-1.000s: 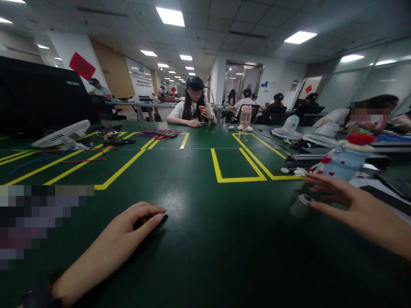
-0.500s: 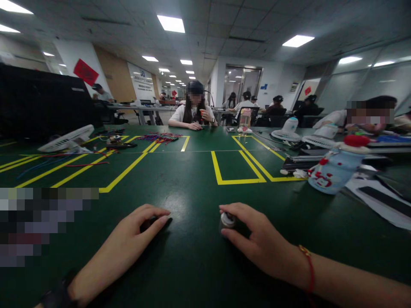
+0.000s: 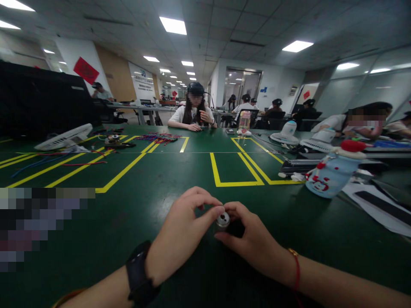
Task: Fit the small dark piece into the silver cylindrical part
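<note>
A small silver metal cylinder [image 3: 222, 220] stands on the green table [image 3: 180, 171] right in front of me. My right hand [image 3: 253, 241], with a red string at the wrist, wraps its fingers round the cylinder from the right. From the left, my left hand [image 3: 181, 233], with a black watch at the wrist, pinches the cylinder's top rim with thumb and forefinger. The two hands touch each other over it. Whether my left fingers also hold some smaller part is hidden.
Yellow tape outlines [image 3: 237, 183] lie just beyond my hands. A pale blue bottle with red spots [image 3: 330, 176] and papers [image 3: 379, 201] sit at the right. Small white fans [image 3: 64, 137] [image 3: 284, 137], coloured wires [image 3: 157, 137] and a black monitor [image 3: 41, 102] stand farther off. Other people sit across [image 3: 194, 113].
My right hand carried the cylinder from the right side to the middle. My left hand lifted off the table and moved right until it met the cylinder.
</note>
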Motion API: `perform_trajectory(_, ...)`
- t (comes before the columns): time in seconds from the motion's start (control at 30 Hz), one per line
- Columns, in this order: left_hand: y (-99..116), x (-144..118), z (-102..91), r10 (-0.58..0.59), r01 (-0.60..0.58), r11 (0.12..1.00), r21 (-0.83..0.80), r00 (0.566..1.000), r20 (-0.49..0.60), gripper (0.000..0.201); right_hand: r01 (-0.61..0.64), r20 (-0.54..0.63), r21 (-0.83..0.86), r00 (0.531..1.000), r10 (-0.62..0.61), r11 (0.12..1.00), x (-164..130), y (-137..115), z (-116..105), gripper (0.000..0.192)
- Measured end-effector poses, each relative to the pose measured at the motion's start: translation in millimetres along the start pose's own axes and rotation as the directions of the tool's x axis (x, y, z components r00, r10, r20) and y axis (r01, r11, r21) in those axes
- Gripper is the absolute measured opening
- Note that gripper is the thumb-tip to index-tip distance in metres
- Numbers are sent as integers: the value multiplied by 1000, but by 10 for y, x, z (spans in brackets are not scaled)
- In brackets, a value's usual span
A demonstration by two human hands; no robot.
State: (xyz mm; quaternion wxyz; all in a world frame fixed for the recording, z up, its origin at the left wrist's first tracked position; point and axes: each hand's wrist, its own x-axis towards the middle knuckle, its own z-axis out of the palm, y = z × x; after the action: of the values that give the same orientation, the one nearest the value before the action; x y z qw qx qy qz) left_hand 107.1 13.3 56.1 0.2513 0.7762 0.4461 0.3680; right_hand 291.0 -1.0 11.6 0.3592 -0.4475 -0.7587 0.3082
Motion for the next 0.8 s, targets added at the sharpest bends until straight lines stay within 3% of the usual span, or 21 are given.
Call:
perform_trajectory(0.07, -117, -25, -24, -32, 32, 999, -2, 999, 16, 11, 21, -10, -49, 1000, -22, 999, -14, 3, -17, 39)
perform_trajectory(0.23, -422, -153, 74, -62, 31, 985, 167, 981, 182, 10, 35, -39, -123, 998, -40, 992, -42, 41, -14, 44)
perform_trajectory(0.33, -464, -177, 123, -45, 1, 981, 193, 974, 222, 14, 41, -34, -149, 998, -47, 988, -50, 39, -10, 51)
perform_trajectory(0.43, -435, -178, 49, -73, 48, 992, 119, 974, 214, 27, -7, -27, -171, 1000, 2, 985, -82, 59, -136, 47)
perform_trajectory(0.53, -477, -212, -169, -138, 128, 989, 72, 978, 159, 32, -112, -151, -271, 986, 73, 956, -204, 234, -485, 46)
perform_trajectory(0.67, -752, -340, -566, -277, 270, 956, 116, 960, 50, 34, -361, -398, -406, 897, 194, 839, -535, 755, -1148, 53)
perform_trajectory(0.73, -924, -404, -711, -366, 364, 923, 122, 931, -3, 38, -445, -444, -431, 862, 245, 785, -706, 1001, -1420, 57)
perform_trajectory(0.8, -1056, -438, -778, -427, 430, 894, 123, 903, -47, 41, -467, -448, -459, 856, 256, 756, -815, 1121, -1570, 59)
